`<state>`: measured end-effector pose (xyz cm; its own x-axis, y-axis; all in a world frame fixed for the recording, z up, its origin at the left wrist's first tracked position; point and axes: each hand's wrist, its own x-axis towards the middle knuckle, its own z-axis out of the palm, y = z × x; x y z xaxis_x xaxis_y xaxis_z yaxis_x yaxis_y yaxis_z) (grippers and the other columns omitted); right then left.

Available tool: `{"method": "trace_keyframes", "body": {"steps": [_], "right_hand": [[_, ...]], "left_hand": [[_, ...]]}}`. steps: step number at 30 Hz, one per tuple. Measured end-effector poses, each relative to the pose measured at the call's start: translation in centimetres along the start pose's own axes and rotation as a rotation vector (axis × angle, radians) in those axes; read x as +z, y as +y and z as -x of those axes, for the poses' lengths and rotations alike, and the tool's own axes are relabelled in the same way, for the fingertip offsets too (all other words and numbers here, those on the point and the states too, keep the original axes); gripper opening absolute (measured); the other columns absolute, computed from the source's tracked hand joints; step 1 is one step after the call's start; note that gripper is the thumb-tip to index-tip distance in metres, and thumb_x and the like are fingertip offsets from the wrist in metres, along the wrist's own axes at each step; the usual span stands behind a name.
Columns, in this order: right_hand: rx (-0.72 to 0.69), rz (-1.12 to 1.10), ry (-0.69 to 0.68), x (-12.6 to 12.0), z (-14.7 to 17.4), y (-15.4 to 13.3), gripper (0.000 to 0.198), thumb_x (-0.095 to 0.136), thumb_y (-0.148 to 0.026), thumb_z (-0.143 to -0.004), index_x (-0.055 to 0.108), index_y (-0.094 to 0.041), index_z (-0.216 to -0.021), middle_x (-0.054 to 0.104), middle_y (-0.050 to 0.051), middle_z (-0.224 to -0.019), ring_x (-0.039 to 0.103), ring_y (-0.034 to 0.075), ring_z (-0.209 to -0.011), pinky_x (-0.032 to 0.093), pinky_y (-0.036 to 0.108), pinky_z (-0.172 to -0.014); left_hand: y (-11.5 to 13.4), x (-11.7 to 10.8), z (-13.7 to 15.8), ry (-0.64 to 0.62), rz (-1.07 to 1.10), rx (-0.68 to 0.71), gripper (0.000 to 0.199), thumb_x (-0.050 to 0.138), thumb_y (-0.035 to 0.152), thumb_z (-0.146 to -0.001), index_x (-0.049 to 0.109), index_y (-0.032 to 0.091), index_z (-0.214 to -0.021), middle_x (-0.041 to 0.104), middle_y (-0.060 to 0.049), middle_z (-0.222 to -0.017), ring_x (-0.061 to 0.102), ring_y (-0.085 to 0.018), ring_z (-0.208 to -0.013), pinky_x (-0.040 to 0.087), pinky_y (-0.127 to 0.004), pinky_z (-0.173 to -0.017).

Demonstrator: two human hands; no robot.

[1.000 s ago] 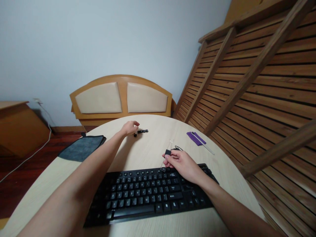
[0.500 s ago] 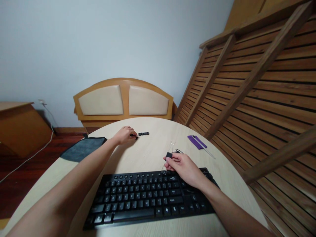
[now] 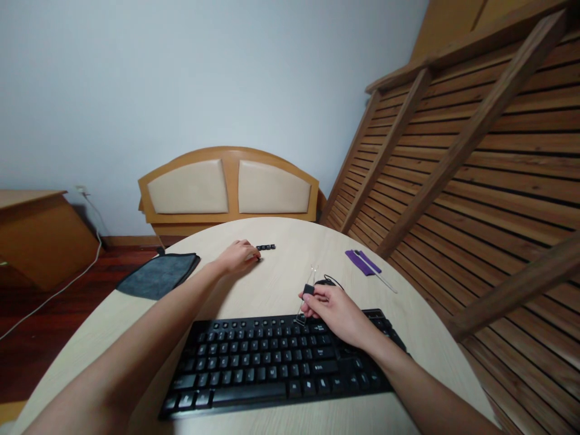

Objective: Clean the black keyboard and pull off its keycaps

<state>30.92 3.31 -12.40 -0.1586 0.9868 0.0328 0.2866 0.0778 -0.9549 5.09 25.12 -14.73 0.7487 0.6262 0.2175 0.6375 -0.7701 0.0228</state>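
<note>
My left hand (image 3: 238, 256) rests low at the far part of the table, its fingers closed around a small black keycap (image 3: 259, 259) that mostly hides under the fingertips. Just beyond it lies a short row of black keycaps (image 3: 266, 247), partly covered by the hand. My right hand (image 3: 333, 307) pinches the dark handle of a wire keycap puller (image 3: 309, 289). One wire end points up and away; the other hangs over the top edge of a black keyboard (image 3: 254, 396). The keyboard lies in front of me, its right part under my right forearm.
Behind my right hand is a dark object with a thin cable (image 3: 334, 279), partly hidden. A purple cloth (image 3: 360, 262) with a thin light-handled brush (image 3: 385, 281) lies at the right. A dark grey cloth (image 3: 156, 275) sits at the table's left edge. Slatted wood (image 3: 435, 199) leans close on the right.
My left hand has shifted slightly right and nearer, now covering part of the keycap row. My right hand keeps the puller, whose handle has tipped more upright.
</note>
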Motion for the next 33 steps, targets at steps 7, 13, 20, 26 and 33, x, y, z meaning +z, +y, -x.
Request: {"method": "trace_keyframes", "body": {"steps": [7, 13, 20, 26, 33], "right_hand": [[-0.003, 0.019, -0.014, 0.13, -0.08, 0.29, 0.037, 0.059, -0.052, -0.088, 0.065, -0.015, -0.084, 0.072, 0.007, -0.081, 0.067, 0.018, -0.074, 0.054, 0.03, -0.07], [-0.012, 0.031, -0.018, 0.12, -0.07, 0.39, 0.035, 0.058, -0.049, -0.089, 0.065, -0.016, -0.082, 0.072, 0.007, -0.081, 0.067, 0.019, -0.074, 0.053, 0.03, -0.069], [0.005, 0.025, -0.022, 0.13, -0.07, -0.02, 0.035, 0.059, -0.05, -0.087, 0.065, -0.016, -0.083, 0.072, 0.007, -0.081, 0.067, 0.019, -0.074, 0.053, 0.032, -0.07], [0.007, 0.019, -0.017, 0.1, -0.01, 0.09, 0.037, 0.059, -0.051, -0.087, 0.065, -0.015, -0.086, 0.072, 0.008, -0.082, 0.067, 0.019, -0.074, 0.054, 0.032, -0.07], [0.003, 0.013, -0.016, 0.1, -0.09, 0.15, 0.037, 0.059, -0.052, -0.086, 0.065, -0.015, -0.084, 0.072, 0.008, -0.082, 0.067, 0.019, -0.074, 0.054, 0.032, -0.07]], "left_hand": [[0.44, 0.4, -0.22, -0.015, -0.038, 0.016, 0.028, 0.046, 0.023, -0.094, 0.072, 0.027, -0.105, 0.073, -0.005, -0.104, 0.062, -0.023, -0.101, 0.044, -0.035, -0.089], [0.7, 0.51, -0.01, -0.002, -0.08, 0.006, 0.028, 0.046, 0.025, -0.095, 0.071, 0.028, -0.107, 0.072, -0.005, -0.103, 0.062, -0.023, -0.096, 0.044, -0.034, -0.082], [1.08, 0.44, 0.27, 0.037, -0.117, -0.05, 0.029, 0.043, 0.029, -0.096, 0.071, 0.025, -0.106, 0.07, -0.008, -0.101, 0.06, -0.025, -0.095, 0.044, -0.036, -0.081], [1.03, 0.14, 0.57, 0.058, -0.114, -0.043, 0.025, 0.059, 0.039, -0.088, 0.071, 0.025, -0.104, 0.067, -0.007, -0.11, 0.057, -0.026, -0.104, 0.044, -0.035, -0.084], [0.9, -0.1, -0.22, 0.107, -0.137, -0.099, 0.021, 0.057, 0.03, -0.09, 0.071, 0.022, -0.103, 0.069, -0.007, -0.111, 0.055, -0.027, -0.108, 0.043, -0.037, -0.088]]}}
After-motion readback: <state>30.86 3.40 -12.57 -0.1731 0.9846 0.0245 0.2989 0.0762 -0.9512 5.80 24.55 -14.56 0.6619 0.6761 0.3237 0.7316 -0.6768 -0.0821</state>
